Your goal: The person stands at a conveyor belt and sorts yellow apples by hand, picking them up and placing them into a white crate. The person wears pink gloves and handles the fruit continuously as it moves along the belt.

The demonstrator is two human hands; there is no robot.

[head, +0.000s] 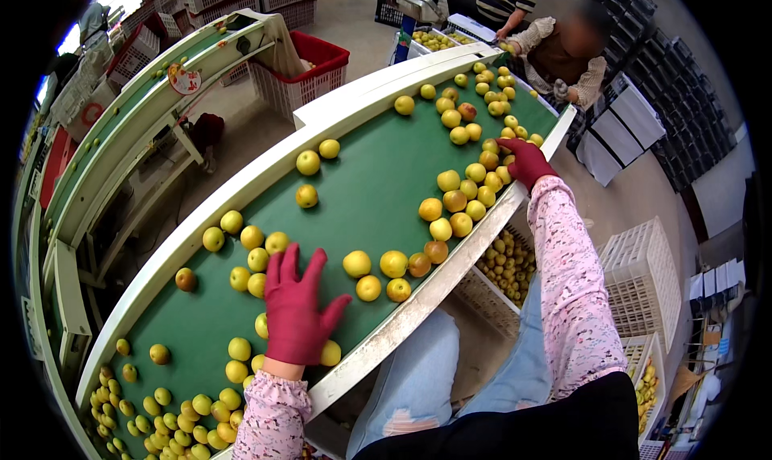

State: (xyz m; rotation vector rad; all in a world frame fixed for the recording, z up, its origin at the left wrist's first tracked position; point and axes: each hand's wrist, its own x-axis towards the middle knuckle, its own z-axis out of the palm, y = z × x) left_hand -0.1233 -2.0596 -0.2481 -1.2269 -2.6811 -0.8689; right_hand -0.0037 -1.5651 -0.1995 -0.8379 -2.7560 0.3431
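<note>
Both my hands wear dark red gloves and are over a green conveyor belt scattered with round yellow-green fruits. My left hand is spread wide, palm down, at the middle of the belt. Fruits such as a yellow one sit by its fingertips, and another lies beside its wrist; its palm is hidden. Farther along, my right hand reaches over the belt's near rail. Its fingers are at a brownish-yellow fruit in a dense cluster along that rail; whether they grip one is hidden.
A crate of fruit stands below the near rail by my knees. White plastic crates are stacked at right. Two people sit near the belt's far end, one beside it. A second conveyor and a red-lined crate stand beyond.
</note>
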